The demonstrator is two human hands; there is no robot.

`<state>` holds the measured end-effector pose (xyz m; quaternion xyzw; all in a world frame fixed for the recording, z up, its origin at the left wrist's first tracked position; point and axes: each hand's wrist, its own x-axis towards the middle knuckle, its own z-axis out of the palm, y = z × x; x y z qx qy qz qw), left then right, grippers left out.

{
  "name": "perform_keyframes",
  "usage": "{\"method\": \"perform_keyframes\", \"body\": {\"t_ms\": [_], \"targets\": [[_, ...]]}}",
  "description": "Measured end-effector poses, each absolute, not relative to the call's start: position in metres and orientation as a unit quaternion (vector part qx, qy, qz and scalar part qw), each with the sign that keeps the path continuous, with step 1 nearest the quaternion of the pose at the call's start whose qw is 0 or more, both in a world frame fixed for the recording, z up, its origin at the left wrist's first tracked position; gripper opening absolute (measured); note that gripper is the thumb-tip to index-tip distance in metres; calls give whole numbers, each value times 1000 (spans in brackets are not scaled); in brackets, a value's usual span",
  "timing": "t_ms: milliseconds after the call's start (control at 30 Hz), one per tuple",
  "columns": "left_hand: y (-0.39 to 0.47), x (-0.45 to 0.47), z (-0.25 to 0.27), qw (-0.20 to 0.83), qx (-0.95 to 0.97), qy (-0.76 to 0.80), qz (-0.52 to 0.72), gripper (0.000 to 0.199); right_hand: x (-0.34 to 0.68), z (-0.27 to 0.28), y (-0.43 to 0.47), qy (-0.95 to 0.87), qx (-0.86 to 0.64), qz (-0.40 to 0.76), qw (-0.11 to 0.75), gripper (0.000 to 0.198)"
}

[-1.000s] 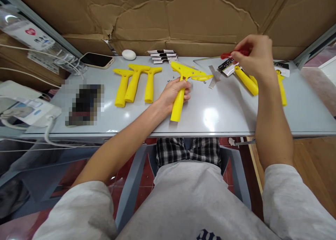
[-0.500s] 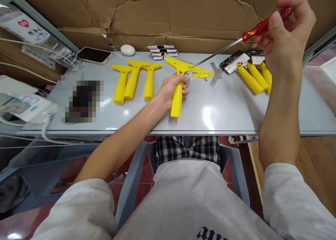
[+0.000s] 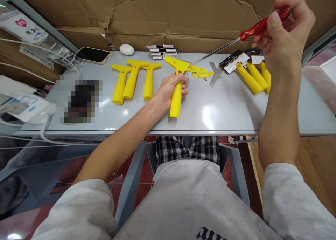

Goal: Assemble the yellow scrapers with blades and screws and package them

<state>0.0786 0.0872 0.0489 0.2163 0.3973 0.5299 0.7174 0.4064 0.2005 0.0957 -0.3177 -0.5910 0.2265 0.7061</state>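
My left hand (image 3: 172,88) is wrapped round the handle of a yellow T-shaped plastic scraper (image 3: 176,101), its wide head pointing away from me. In my right hand (image 3: 287,36), raised at the right, is a screwdriver (image 3: 253,29) with a clear red handle. The long shank slopes down to the left, and its tip meets the scraper head near a screw. Beside the head lie a loose yellow strip (image 3: 202,75), a few small screws (image 3: 205,79) and crossed thin metal blades (image 3: 215,74).
Three yellow scraper handles (image 3: 131,80) lie to the left. At right are several more handles (image 3: 249,77) with black-and-white cards (image 3: 235,61). Along the back stand a phone (image 3: 93,55), a white egg-shaped object (image 3: 127,49) and stacked folded packets (image 3: 163,52). Cardboard (image 3: 141,15) walls the table's far side.
Both hands keep nearly the same pose, with the screwdriver tip still at the scraper head. The whole view has shifted very slightly.
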Motion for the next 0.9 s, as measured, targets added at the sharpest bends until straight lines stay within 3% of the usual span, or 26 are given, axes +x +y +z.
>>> {"method": "perform_keyframes", "body": {"t_ms": [167,333,500,633,700,800,900], "targets": [[87,79,49,713,224,402,529,37,398,99,188,-611,-331,220,685,87],[86,80,45,691,244,417,538,39,367,102,148,-675,-380,219,593,70],[85,83,45,661,281,438,541,41,360,106,146,-654,-374,201,626,68],[86,83,42,655,279,441,546,37,377,108,178,-658,-284,78,693,70],[88,82,39,656,279,436,549,35,385,108,190,-662,-174,-4,729,54],[90,81,34,658,283,429,551,37,389,108,192,-689,-118,-51,713,15],[91,81,31,657,294,421,551,36,387,108,184,-690,-165,-101,698,7]]}}
